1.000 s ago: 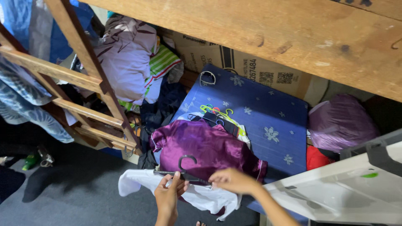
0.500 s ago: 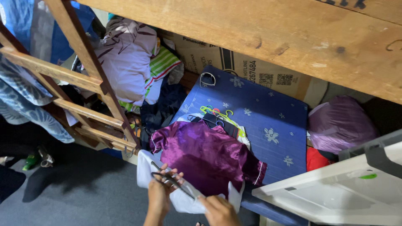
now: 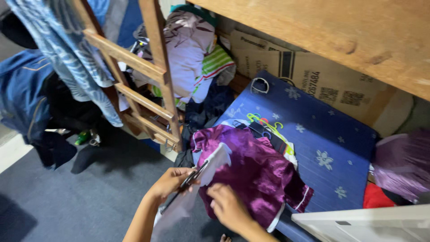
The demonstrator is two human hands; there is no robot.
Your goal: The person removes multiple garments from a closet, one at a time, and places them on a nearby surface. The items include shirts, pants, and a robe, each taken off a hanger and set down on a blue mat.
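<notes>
Grey carpet floor point(image 3: 67, 201) is seen lower left, w/ open room there; to the right, space is cut off by the edge of a blue flowered mattress point(image 3: 322, 134) and a white panel point(image 3: 371, 222) at the bottom right corner. Overhead, a broad wooden board point(image 3: 340, 31) closes off the top, and a wooden ladder point(image 3: 152, 76) slants down at left centre, its foot just beside the mattress corner.

A purple satin garment point(image 3: 255, 170) is spread on the mattress's near end, w/ coloured hangers point(image 3: 264, 123) and a dark strap behind it. Cardboard boxes point(image 3: 313, 76) are stacked at the back, a heap of clothes point(image 3: 192, 49) beside them, blue patterned cloth point(image 3: 76, 49) draped over the ladder, a purple bag point(image 3: 401, 161) at far right.

Both forearms are reached in from the bottom edge. A dark hanger point(image 3: 190, 179) is gripped by the left hand point(image 3: 168, 181), fingers curled tight around it, w/ a white garment point(image 3: 197, 188) hung on it (partly blurred), overlapping the purple one. The right hand point(image 3: 228, 208) is laid palm-down at the white garment's lower edge, fingers bent & close together; whether cloth is pinched can't be told.
</notes>
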